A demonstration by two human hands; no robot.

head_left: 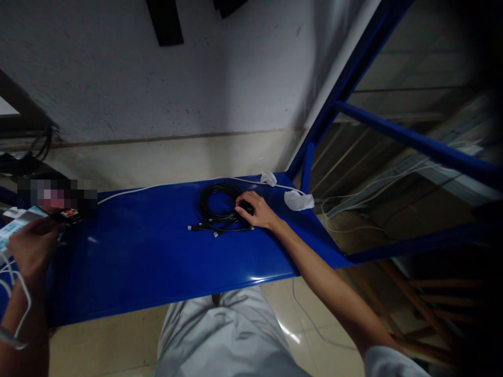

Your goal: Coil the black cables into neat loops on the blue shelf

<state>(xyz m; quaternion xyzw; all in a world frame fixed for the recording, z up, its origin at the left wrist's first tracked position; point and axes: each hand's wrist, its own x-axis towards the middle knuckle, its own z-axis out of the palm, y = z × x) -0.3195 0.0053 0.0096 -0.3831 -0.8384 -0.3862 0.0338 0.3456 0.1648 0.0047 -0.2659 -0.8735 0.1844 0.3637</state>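
Note:
My right hand [259, 209] rests on a coil of black cable [206, 201] on the blue tabletop, its thumb and fingers closed round the right side of the loops. Several plug ends with pale metal tips poke out from the coil toward the front and left. At the far left, my left hand [33, 246] is closed, fingertips pressed together beside a dark object [80, 214]. What those fingers hold is too dim to make out. A white and light-blue item [15, 228] lies just behind this hand, and white cords [23, 293] loop over the left wrist.
A white cable [157, 186] runs along the back of the blue table [157, 262]. Crumpled white pieces [298, 200] lie at its right end. Blue frame bars [393, 128] rise on the right, and a pale wall [236, 78] stands behind. Part of the left side is pixelated.

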